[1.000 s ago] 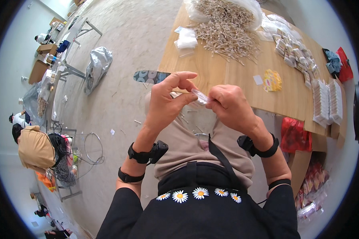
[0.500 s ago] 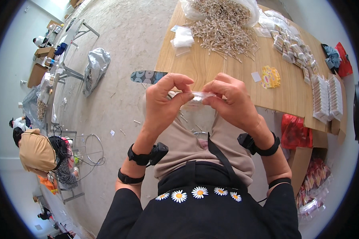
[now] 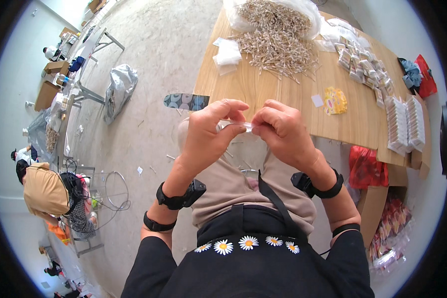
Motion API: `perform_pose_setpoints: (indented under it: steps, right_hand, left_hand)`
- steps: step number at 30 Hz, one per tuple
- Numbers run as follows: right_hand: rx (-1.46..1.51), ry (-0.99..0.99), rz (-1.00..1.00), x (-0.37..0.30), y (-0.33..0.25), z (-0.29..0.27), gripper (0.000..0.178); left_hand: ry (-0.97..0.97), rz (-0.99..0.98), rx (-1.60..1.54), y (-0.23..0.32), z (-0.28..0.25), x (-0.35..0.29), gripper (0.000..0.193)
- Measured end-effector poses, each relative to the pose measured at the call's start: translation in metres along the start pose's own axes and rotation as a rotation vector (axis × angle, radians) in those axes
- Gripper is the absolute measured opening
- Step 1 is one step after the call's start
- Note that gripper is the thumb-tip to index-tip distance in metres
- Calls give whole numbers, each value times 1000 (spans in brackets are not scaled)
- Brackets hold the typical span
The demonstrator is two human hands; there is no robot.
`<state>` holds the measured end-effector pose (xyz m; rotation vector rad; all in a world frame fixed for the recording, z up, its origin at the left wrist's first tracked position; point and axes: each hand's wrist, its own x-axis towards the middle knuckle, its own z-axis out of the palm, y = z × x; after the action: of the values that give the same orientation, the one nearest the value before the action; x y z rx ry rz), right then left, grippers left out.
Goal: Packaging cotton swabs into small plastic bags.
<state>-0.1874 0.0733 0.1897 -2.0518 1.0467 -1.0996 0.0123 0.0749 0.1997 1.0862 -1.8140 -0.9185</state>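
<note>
A small clear plastic bag point(image 3: 249, 127) is stretched between my two hands, over my lap and just off the table's near edge. My left hand point(image 3: 214, 126) pinches one end of its upper edge between thumb and fingers. The other end is pinched in my right hand point(image 3: 281, 130), with the fingertips of both hands close together. What the bag holds, if anything, is hidden by the fingers. Ahead on the wooden table point(image 3: 263, 97) lies a big heap of cotton swabs point(image 3: 278, 47), spilling from a large clear bag point(image 3: 232, 12).
Flat clear bags point(image 3: 228, 53) lie left of the heap. Yellow printed labels point(image 3: 335, 101) and a white card point(image 3: 317, 101) are on the right. Packed swab packs point(image 3: 365, 67) and stacked rows of packs point(image 3: 406, 121) stand farther right. A co-worker point(image 3: 47, 184) sits at the left.
Both hands have dropped slightly toward me and drawn closer together along the bag's edge. The bag now shows less between the fingers.
</note>
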Motion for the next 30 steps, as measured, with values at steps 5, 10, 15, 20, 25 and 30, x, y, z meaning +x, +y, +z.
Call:
perform_pose_setpoints:
  steps: [5, 10, 15, 20, 25, 30]
  right_hand:
    - [-20, -8, -39, 0, -1, -3, 10]
    - [356, 92, 31, -10, 10, 9, 28]
    - [668, -171, 391, -26, 10, 15, 22]
    - [614, -192, 366, -27, 8, 9, 17]
    - [585, -197, 325, -26, 4, 7, 16]
    - [530, -218, 335, -26, -1, 4, 16]
  left_hand:
    - [-23, 4, 64, 4, 1, 0, 26]
    - [84, -26, -373, -5, -3, -1, 26]
    - [49, -94, -418, 4, -3, 0, 30]
    - [26, -108, -365, 13, -4, 2, 30]
    - [-42, -62, -266, 8, -2, 2, 29]
    - [-28, -75, -360, 6, 0, -3, 29]
